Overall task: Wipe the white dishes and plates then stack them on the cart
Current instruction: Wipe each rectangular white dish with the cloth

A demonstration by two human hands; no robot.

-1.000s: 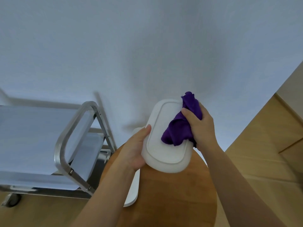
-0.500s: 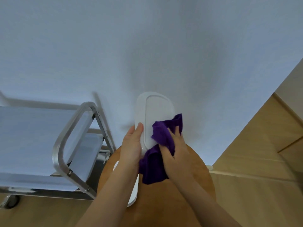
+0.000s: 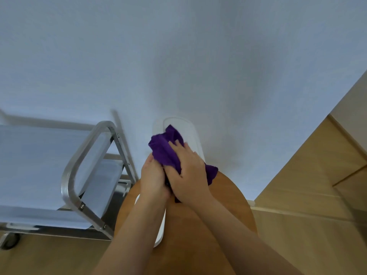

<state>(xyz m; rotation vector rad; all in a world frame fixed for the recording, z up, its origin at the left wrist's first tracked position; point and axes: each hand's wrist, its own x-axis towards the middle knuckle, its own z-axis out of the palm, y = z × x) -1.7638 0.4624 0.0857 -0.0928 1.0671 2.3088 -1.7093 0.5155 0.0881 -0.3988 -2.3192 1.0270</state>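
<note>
Left hand grips the white dish, right hand clenches the purple cloth; hard rubbing could slip it loose.

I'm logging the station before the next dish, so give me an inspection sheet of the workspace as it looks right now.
Surface: round wooden table, brown top, partly hidden by both forearms.
Job's things: white dish held up over the table, purple cloth pressed on its face; second white plate on the table, mostly hidden under the left forearm; metal cart to the left, no dishes visible on its shelves.
Clutter: nothing seen.
Hands: left hand grips the dish's lower left edge; right hand holds the cloth against the dish.
Cables: nothing seen.
Surroundings: pale wall ahead, wooden floor to the right.
</note>
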